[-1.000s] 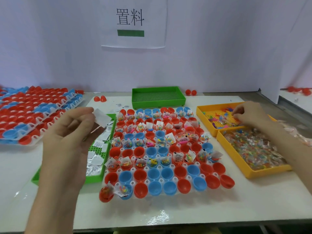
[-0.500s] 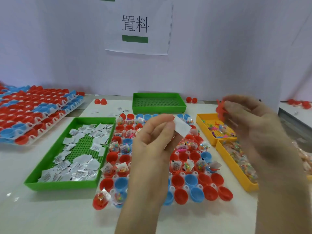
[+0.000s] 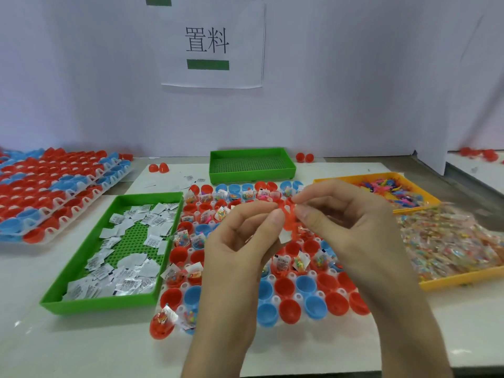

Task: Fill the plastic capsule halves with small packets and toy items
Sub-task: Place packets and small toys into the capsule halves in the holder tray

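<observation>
Capsule halves (image 3: 336,306) along most of the tray's (image 3: 276,299) near edge stand empty; those toward its far edge mostly hold a packet and toy, so I judge it two-thirds done. Above the tray's middle my left hand (image 3: 240,241) pinches a white packet (image 3: 285,237), my right hand (image 3: 346,222) a red toy (image 3: 289,221).

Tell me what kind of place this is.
Probably a toy-packing workstation in a small factory: racks of red and blue capsule halves, a green tray of white packets, and a printed sign on the partition.
</observation>
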The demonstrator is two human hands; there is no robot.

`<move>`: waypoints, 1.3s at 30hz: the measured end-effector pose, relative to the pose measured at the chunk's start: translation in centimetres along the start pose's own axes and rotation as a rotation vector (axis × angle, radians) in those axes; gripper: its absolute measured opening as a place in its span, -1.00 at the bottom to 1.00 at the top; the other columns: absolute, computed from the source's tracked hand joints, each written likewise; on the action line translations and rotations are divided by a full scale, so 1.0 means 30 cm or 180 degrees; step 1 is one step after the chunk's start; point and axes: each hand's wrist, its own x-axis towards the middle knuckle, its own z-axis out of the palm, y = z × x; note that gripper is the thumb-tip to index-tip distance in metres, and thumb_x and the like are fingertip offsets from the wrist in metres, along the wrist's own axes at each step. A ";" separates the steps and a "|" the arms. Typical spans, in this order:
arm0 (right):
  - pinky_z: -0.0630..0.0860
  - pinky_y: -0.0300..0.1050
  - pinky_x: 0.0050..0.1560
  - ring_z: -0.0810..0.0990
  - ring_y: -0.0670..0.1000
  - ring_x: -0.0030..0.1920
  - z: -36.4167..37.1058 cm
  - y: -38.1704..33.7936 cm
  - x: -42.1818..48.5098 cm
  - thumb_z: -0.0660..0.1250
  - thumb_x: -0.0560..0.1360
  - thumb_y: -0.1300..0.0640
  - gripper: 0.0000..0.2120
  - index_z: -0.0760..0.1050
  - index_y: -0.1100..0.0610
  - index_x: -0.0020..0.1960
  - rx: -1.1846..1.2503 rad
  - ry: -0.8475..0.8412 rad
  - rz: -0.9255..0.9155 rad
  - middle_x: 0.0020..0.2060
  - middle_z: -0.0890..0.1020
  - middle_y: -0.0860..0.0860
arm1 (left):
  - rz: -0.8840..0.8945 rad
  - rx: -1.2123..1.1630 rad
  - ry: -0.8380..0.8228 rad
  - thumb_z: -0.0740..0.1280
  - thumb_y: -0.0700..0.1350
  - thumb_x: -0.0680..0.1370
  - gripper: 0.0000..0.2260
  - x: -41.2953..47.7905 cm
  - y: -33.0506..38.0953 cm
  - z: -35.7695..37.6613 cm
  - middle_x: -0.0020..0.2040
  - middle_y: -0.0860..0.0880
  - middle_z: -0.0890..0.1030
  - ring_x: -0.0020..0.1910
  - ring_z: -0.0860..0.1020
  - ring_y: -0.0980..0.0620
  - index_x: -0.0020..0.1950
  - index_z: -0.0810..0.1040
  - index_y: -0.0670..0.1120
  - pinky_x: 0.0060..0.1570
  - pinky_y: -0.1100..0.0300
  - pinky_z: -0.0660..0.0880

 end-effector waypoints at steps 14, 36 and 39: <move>0.51 -0.38 -0.06 0.61 -0.21 0.02 -0.165 0.194 0.042 0.37 0.57 0.07 -0.88 0.64 -0.08 0.06 -0.1408 0.0514 0.0637 -0.03 0.68 -0.23 | 0.0327 0.0209 0.0524 0.53 -0.07 0.26 -0.79 0.014 -0.034 -0.026 -0.22 -0.03 0.70 -0.16 0.70 0.00 -0.13 0.72 0.05 -0.12 0.25 0.61; 0.58 0.06 0.09 0.62 0.04 -0.01 -0.249 0.389 0.036 0.44 0.43 0.32 -0.73 0.65 0.02 0.05 -0.2108 0.0863 0.1444 -0.02 0.67 0.02 | 0.0331 0.0325 0.0418 0.49 -0.10 0.29 -0.82 0.007 -0.024 -0.021 -0.18 -0.06 0.72 -0.13 0.70 -0.02 -0.14 0.72 0.09 -0.12 0.24 0.61; 0.60 0.00 0.03 0.63 -0.04 -0.10 -0.243 0.388 0.032 0.44 0.46 0.32 -0.83 0.66 0.06 -0.08 -0.1876 0.1235 0.1242 -0.14 0.68 -0.03 | 0.0345 0.0352 0.0397 0.48 -0.10 0.30 -0.83 0.006 -0.026 -0.020 -0.19 -0.06 0.72 -0.14 0.70 -0.01 -0.15 0.72 0.10 -0.12 0.24 0.61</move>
